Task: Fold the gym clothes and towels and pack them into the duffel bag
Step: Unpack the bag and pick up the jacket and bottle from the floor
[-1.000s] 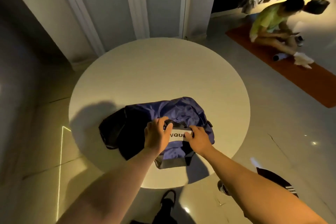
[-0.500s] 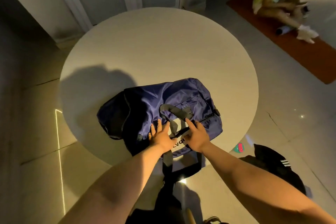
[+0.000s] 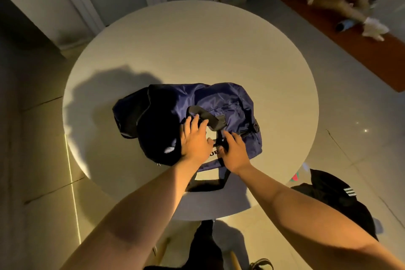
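The duffel bag lies near the counter's front edge, its 2 handles now parted. The left hand presses on it, fingers spread; whether the right hand grips anything I cannot tell. Unzipping likely follows.

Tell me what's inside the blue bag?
The inside cannot be seen: fabric of the duffel bag covers it. On top rest the left hand, the right hand and a black strap.
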Demonstrator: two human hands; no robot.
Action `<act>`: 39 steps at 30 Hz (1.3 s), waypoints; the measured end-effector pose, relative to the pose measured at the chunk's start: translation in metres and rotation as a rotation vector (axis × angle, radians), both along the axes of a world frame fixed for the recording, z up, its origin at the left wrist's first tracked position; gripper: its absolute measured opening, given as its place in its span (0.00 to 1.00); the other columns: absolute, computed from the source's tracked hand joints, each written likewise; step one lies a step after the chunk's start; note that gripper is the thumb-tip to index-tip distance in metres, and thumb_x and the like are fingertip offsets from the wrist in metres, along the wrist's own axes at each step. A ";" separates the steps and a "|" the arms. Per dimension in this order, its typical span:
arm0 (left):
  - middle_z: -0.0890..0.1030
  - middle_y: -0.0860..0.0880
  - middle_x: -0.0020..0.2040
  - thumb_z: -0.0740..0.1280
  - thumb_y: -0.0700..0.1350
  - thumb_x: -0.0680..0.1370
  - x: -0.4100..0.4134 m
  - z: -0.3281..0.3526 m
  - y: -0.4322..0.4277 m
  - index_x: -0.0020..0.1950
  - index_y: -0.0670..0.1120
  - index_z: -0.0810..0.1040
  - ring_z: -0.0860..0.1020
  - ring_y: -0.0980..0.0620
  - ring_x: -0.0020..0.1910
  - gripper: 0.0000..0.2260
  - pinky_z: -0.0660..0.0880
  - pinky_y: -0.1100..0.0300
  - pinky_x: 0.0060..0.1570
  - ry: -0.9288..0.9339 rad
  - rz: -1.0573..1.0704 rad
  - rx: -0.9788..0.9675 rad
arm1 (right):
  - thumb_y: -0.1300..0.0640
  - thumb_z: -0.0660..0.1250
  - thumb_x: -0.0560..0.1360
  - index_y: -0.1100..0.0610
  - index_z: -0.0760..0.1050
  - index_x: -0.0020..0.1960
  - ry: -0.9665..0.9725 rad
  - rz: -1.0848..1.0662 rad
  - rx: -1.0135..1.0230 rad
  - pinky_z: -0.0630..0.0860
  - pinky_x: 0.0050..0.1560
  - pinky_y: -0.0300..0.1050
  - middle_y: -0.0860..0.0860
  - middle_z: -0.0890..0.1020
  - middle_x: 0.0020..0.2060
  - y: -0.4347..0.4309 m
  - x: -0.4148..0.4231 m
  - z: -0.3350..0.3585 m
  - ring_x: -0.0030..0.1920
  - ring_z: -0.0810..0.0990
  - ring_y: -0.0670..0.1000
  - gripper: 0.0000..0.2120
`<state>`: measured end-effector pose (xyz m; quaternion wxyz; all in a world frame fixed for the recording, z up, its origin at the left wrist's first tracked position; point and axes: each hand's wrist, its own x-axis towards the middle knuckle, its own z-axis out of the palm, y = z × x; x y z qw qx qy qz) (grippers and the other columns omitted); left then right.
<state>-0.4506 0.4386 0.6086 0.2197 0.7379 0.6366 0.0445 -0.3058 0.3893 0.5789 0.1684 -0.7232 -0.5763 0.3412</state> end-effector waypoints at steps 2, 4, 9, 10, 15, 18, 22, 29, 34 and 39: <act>0.62 0.48 0.78 0.66 0.45 0.79 0.018 0.010 -0.012 0.77 0.50 0.67 0.57 0.43 0.77 0.25 0.57 0.48 0.75 -0.109 -0.086 0.049 | 0.61 0.65 0.80 0.58 0.65 0.77 -0.021 -0.071 0.028 0.63 0.70 0.54 0.63 0.68 0.71 -0.014 0.017 0.012 0.71 0.66 0.64 0.26; 0.67 0.49 0.75 0.64 0.41 0.80 0.042 0.015 -0.027 0.75 0.48 0.70 0.63 0.45 0.73 0.23 0.62 0.49 0.72 -0.245 -0.182 0.028 | 0.61 0.64 0.80 0.58 0.66 0.76 -0.044 -0.141 0.049 0.66 0.66 0.52 0.63 0.71 0.67 -0.033 0.039 0.023 0.67 0.68 0.64 0.25; 0.68 0.48 0.73 0.62 0.37 0.81 0.125 0.020 -0.077 0.75 0.46 0.69 0.68 0.47 0.71 0.21 0.65 0.56 0.71 -0.471 -0.394 -0.192 | 0.59 0.62 0.81 0.57 0.67 0.75 -0.071 -0.397 0.021 0.68 0.62 0.50 0.61 0.74 0.65 -0.109 0.113 0.032 0.66 0.70 0.62 0.22; 0.67 0.48 0.74 0.62 0.36 0.81 0.143 0.018 -0.089 0.76 0.46 0.68 0.67 0.48 0.72 0.22 0.63 0.61 0.71 -0.463 -0.440 -0.232 | 0.58 0.62 0.82 0.56 0.67 0.75 -0.071 -0.458 0.003 0.69 0.63 0.51 0.60 0.74 0.65 -0.128 0.129 0.030 0.66 0.70 0.61 0.22; 0.66 0.48 0.75 0.63 0.37 0.80 0.232 -0.008 -0.155 0.77 0.46 0.66 0.66 0.49 0.73 0.25 0.57 0.70 0.67 -0.376 -0.560 -0.386 | 0.57 0.65 0.80 0.54 0.64 0.77 -0.081 -0.665 -0.117 0.73 0.63 0.55 0.58 0.74 0.65 -0.219 0.204 0.002 0.65 0.72 0.60 0.26; 0.65 0.49 0.76 0.63 0.39 0.80 0.279 -0.040 -0.190 0.78 0.49 0.64 0.68 0.47 0.73 0.26 0.64 0.58 0.72 -0.301 -0.566 -0.469 | 0.56 0.65 0.80 0.54 0.65 0.76 -0.040 -0.726 -0.162 0.73 0.65 0.56 0.58 0.74 0.65 -0.258 0.246 -0.033 0.67 0.72 0.61 0.26; 0.68 0.45 0.74 0.65 0.36 0.79 0.329 -0.111 -0.216 0.77 0.46 0.66 0.70 0.45 0.72 0.26 0.66 0.57 0.72 -0.270 -0.531 -0.515 | 0.57 0.66 0.80 0.55 0.63 0.77 0.010 -0.779 -0.209 0.70 0.69 0.53 0.60 0.72 0.69 -0.285 0.291 -0.092 0.69 0.71 0.61 0.27; 0.65 0.40 0.76 0.64 0.38 0.81 0.396 -0.286 -0.210 0.80 0.42 0.59 0.65 0.42 0.75 0.28 0.64 0.50 0.74 -0.155 -0.589 -0.508 | 0.58 0.66 0.80 0.55 0.59 0.79 0.077 -0.797 -0.247 0.70 0.67 0.51 0.60 0.69 0.72 -0.283 0.346 -0.258 0.69 0.72 0.60 0.30; 0.63 0.43 0.79 0.61 0.40 0.83 0.421 -0.419 -0.201 0.81 0.45 0.56 0.62 0.45 0.77 0.28 0.61 0.53 0.75 -0.069 -0.644 -0.477 | 0.60 0.68 0.79 0.54 0.60 0.79 0.130 -0.829 -0.245 0.68 0.71 0.55 0.59 0.68 0.73 -0.279 0.359 -0.388 0.71 0.71 0.60 0.31; 0.55 0.46 0.82 0.57 0.39 0.84 0.427 -0.539 -0.194 0.82 0.44 0.50 0.55 0.46 0.80 0.27 0.59 0.52 0.76 0.016 -0.716 -0.482 | 0.62 0.71 0.77 0.56 0.56 0.80 0.157 -0.782 -0.277 0.63 0.74 0.49 0.58 0.64 0.76 -0.278 0.354 -0.508 0.75 0.65 0.59 0.36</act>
